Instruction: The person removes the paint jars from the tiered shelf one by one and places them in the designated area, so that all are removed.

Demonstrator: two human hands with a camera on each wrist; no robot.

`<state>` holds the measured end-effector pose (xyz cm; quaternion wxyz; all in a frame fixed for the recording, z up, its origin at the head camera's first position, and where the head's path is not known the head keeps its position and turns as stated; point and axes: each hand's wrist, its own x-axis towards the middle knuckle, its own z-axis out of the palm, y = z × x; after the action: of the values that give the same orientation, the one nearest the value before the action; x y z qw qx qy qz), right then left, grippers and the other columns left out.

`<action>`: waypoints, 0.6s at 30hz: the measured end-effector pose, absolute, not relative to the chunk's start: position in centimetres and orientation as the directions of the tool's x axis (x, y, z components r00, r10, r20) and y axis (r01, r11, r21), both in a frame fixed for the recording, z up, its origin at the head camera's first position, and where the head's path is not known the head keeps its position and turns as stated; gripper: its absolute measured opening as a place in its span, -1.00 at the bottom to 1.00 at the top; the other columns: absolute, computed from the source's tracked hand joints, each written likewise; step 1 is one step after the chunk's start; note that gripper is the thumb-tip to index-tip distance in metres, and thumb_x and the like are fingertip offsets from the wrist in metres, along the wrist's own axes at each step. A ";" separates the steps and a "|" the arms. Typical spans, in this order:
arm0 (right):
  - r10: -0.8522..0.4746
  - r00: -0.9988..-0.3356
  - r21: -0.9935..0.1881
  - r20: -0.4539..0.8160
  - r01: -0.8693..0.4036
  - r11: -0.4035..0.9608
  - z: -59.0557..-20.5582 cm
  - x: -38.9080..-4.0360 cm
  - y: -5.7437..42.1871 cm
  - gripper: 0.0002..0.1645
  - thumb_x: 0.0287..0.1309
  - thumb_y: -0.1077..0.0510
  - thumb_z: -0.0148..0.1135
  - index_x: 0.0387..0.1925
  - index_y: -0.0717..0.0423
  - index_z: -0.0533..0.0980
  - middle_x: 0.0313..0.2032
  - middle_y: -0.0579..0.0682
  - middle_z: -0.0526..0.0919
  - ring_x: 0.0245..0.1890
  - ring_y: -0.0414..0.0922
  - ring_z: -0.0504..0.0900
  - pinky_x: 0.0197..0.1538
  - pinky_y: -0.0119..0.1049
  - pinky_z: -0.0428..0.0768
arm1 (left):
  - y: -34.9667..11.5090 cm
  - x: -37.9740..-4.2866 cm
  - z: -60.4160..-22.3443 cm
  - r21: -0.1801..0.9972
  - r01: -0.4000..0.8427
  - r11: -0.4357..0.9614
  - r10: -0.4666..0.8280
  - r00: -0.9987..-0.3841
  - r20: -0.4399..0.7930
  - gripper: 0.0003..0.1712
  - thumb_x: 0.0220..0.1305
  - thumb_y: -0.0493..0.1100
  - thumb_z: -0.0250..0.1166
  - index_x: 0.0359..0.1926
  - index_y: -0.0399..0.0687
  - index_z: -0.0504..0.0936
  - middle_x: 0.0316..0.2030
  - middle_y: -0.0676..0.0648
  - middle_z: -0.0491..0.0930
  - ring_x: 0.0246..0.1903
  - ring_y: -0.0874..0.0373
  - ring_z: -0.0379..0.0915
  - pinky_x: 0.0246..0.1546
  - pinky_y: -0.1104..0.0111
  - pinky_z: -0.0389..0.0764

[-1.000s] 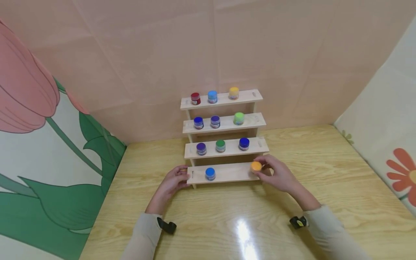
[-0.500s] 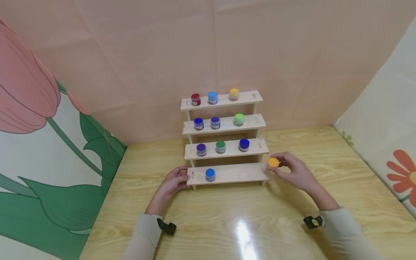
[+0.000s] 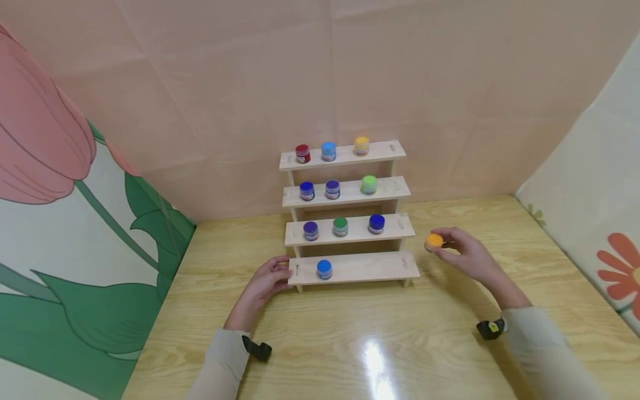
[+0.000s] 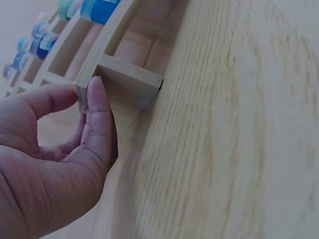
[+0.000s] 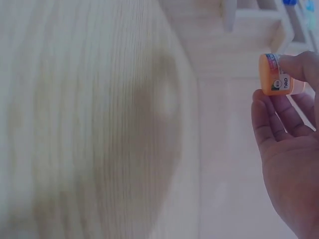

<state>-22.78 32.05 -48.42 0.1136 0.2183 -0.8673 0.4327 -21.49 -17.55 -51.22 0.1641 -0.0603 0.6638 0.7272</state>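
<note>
Orange jar (image 3: 433,241) seemingly hangs beyond shelf's right edge (image 3: 412,264)

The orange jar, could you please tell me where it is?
In the head view, the orange jar is pinched in the right grip, just right of the wooden rack.

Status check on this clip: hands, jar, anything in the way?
Left hand gripping bottom shelf, left end. Right hand pinching orange jar, off the table, right of shelf. No obstruction seen between them.
</note>
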 end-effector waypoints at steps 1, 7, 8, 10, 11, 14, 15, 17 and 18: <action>-0.275 -0.887 -0.704 0.370 -0.461 0.541 -48.5 -23.1 32.3 -0.50 0.19 0.40 0.37 0.17 0.36 0.50 0.00 0.28 0.63 -0.11 -0.50 0.51 0.01 -0.71 0.50 | -17.5 -21.5 -51.2 0.944 -0.323 -0.067 0.157 -0.938 -0.310 -0.42 0.32 -0.43 0.23 0.34 -0.35 0.33 -0.09 -0.18 0.55 -0.29 0.08 0.59 -0.31 0.35 0.71; -0.231 -0.945 -0.723 0.233 -0.327 0.608 -49.1 -24.8 33.5 -0.45 0.32 0.16 0.34 0.25 0.31 0.46 0.10 0.29 0.59 -0.01 -0.31 0.56 0.03 -0.64 0.52 | -17.4 -21.4 -51.1 0.939 -0.336 -0.073 0.156 -0.934 -0.323 -0.40 0.32 -0.43 0.22 0.36 -0.34 0.32 -0.10 -0.16 0.53 -0.30 0.10 0.58 -0.30 0.35 0.71; -0.224 -0.951 -0.727 0.211 -0.306 0.614 -49.2 -25.1 33.6 -0.43 0.33 0.12 0.34 0.26 0.31 0.45 0.12 0.30 0.58 0.02 -0.20 0.59 0.03 -0.65 0.51 | -17.4 -21.4 -51.2 0.940 -0.333 -0.071 0.157 -0.934 -0.320 -0.40 0.33 -0.43 0.22 0.36 -0.35 0.32 -0.10 -0.17 0.53 -0.29 0.10 0.58 -0.30 0.35 0.71; -0.210 -0.963 -0.737 0.167 -0.263 0.622 -49.5 -25.6 33.9 -0.38 0.34 0.05 0.33 0.29 0.31 0.43 0.15 0.31 0.57 0.07 0.01 0.60 0.00 -0.67 0.49 | -17.4 -21.4 -51.1 0.939 -0.336 -0.070 0.154 -0.934 -0.322 -0.40 0.33 -0.43 0.22 0.36 -0.33 0.32 -0.09 -0.17 0.52 -0.29 0.09 0.58 -0.30 0.34 0.71; -0.206 -0.968 -0.741 0.145 -0.244 0.626 -49.6 -25.9 34.1 -0.35 0.35 0.02 0.32 0.30 0.30 0.42 0.16 0.32 0.55 0.10 0.12 0.58 -0.01 -0.68 0.48 | -17.4 -21.4 -51.1 0.939 -0.336 -0.070 0.153 -0.934 -0.323 -0.41 0.33 -0.43 0.22 0.36 -0.33 0.33 -0.09 -0.17 0.52 -0.28 0.09 0.58 -0.29 0.34 0.71; -0.191 -0.978 -0.750 0.084 -0.188 0.635 -50.0 -26.8 34.4 -0.29 0.36 -0.06 0.29 0.34 0.29 0.38 0.22 0.35 0.50 0.16 0.28 0.54 0.01 -0.61 0.53 | -17.5 -21.5 -51.1 0.940 -0.336 -0.069 0.146 -0.935 -0.323 -0.41 0.33 -0.43 0.21 0.36 -0.32 0.34 -0.07 -0.19 0.53 -0.28 0.07 0.59 -0.28 0.34 0.72; -0.186 -0.980 -0.748 0.067 -0.173 0.641 -50.1 -27.1 34.5 -0.27 0.37 -0.09 0.28 0.36 0.28 0.37 0.24 0.35 0.49 0.18 0.30 0.52 0.04 -0.52 0.57 | -17.5 -21.5 -51.2 0.940 -0.334 -0.069 0.147 -0.935 -0.322 -0.41 0.33 -0.43 0.21 0.36 -0.32 0.34 -0.06 -0.20 0.53 -0.27 0.07 0.59 -0.27 0.33 0.72; -0.183 -0.982 -0.748 0.043 -0.153 0.646 -50.2 -27.6 34.6 -0.25 0.38 -0.10 0.25 0.38 0.30 0.34 0.26 0.37 0.46 0.20 0.32 0.50 0.12 -0.30 0.62 | -17.6 -21.5 -51.2 0.942 -0.328 -0.074 0.155 -0.937 -0.315 -0.41 0.33 -0.43 0.22 0.36 -0.33 0.34 -0.05 -0.22 0.54 -0.26 0.06 0.59 -0.26 0.32 0.72; -0.178 -0.983 -0.747 0.034 -0.144 0.649 -50.3 -27.8 34.7 -0.23 0.38 -0.11 0.25 0.38 0.30 0.33 0.26 0.37 0.46 0.21 0.32 0.49 0.15 -0.17 0.62 | -17.6 -21.5 -51.2 0.943 -0.324 -0.076 0.161 -0.937 -0.309 -0.40 0.32 -0.42 0.23 0.36 -0.33 0.34 -0.04 -0.22 0.54 -0.25 0.06 0.59 -0.25 0.32 0.72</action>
<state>-27.84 34.72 -50.25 -0.0211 0.0887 -0.9078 0.4094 -21.55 -17.60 -51.24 0.1659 -0.0620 0.6592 0.7308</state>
